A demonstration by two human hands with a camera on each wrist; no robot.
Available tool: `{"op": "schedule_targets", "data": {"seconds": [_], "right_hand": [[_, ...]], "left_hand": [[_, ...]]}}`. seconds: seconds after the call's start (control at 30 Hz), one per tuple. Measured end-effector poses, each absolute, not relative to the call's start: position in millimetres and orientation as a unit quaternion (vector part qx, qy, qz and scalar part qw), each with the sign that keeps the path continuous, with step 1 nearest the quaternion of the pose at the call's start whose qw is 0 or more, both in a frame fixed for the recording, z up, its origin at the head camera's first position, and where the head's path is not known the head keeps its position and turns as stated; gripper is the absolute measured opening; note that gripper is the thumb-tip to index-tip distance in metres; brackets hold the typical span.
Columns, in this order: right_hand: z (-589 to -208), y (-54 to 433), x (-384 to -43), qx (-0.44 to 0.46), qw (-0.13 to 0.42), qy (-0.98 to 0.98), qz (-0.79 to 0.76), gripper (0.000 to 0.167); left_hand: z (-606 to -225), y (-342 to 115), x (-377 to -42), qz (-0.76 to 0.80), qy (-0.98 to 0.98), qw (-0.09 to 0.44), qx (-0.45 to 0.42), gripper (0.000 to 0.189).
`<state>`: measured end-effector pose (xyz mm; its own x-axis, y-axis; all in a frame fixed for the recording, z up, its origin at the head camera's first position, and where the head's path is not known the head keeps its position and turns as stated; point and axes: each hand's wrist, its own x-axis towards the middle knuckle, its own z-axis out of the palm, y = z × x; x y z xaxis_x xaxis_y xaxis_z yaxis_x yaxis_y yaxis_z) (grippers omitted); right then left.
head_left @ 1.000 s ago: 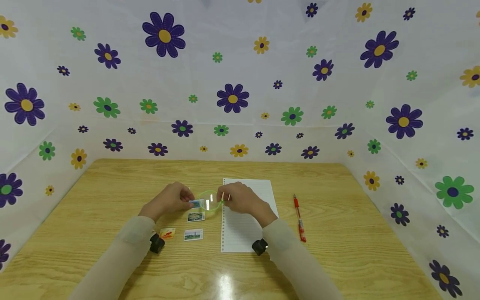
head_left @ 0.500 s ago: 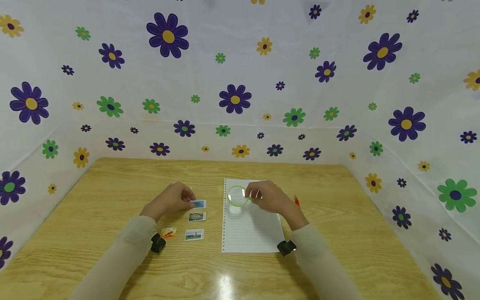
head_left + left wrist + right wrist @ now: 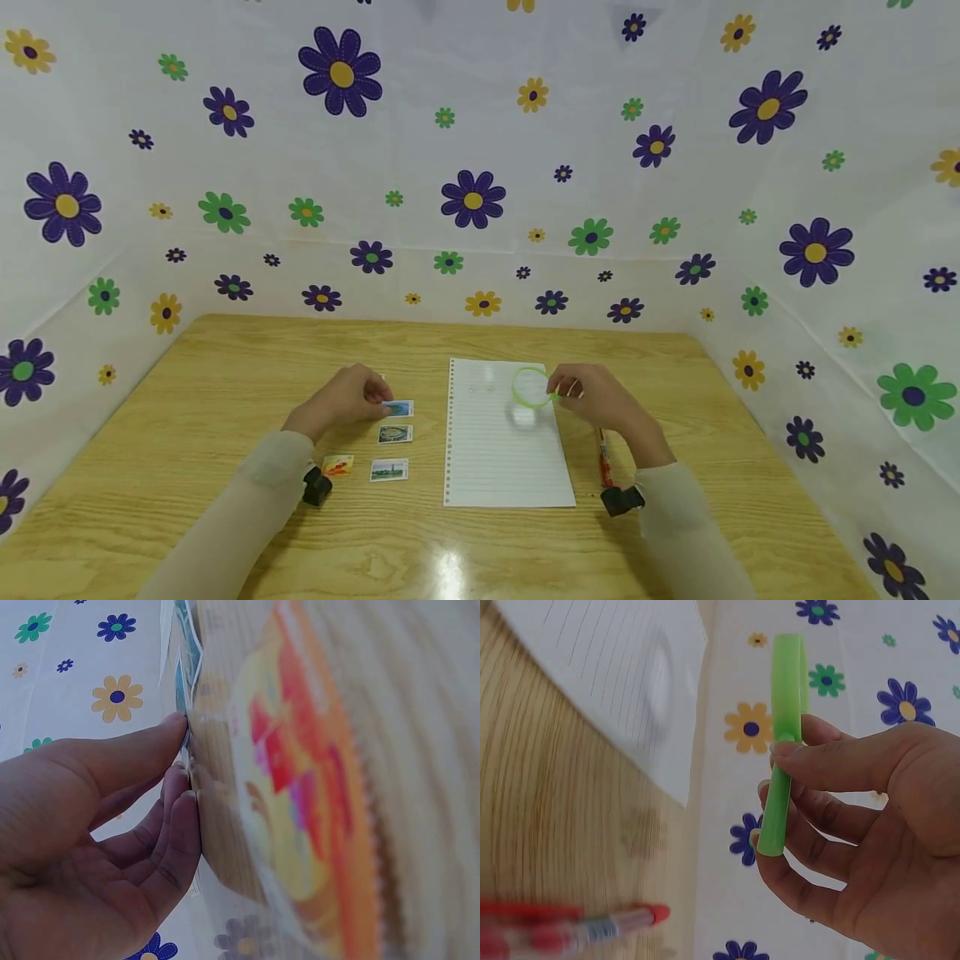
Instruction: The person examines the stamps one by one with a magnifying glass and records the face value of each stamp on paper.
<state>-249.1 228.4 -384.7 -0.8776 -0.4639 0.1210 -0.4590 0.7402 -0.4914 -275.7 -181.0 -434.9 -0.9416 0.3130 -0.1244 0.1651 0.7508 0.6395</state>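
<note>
Lime-green magnifier (image 3: 786, 697), lined white paper (image 3: 502, 458), apparently red pen (image 3: 600, 928)

Curtained tabletop booth, wider room type unclear: wood-grain table (image 3: 247, 358), white flower-print sheeting (image 3: 495, 133) on three sides.

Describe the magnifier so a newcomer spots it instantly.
On the wooden table lies a lined white sheet. By its far right corner, the right hand holds up the magnifier by its handle. Its round, green rim sets it apart from the red pen.
</note>
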Motion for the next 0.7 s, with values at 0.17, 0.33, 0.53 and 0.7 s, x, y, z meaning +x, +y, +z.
{"op": "schedule_targets", "data": {"seconds": [0.17,0.33,0.53,0.7], "right_hand": [[-384.3,249.3,-247.0,-0.231,0.004,0.937,-0.264,0.013],[-383.4,269.8,-244.9,-0.219,-0.009,0.942,-0.255,0.013],[-382.8,290.3,-240.0,-0.202,-0.016,0.948,-0.245,0.013],[-383.2,305.2,-236.8,-0.186,-0.017,0.952,-0.244,0.013]], "left_hand": [[-435.0,-182.0,-275.1,0.33,0.928,0.11,0.133,0.011],[-434.9,-182.3,-274.0,0.334,0.926,0.11,0.139,0.01],[-435.0,-182.9,-273.6,0.335,0.925,0.107,0.146,0.01],[-435.0,-182.5,-273.6,0.333,0.925,0.108,0.145,0.009]]}}
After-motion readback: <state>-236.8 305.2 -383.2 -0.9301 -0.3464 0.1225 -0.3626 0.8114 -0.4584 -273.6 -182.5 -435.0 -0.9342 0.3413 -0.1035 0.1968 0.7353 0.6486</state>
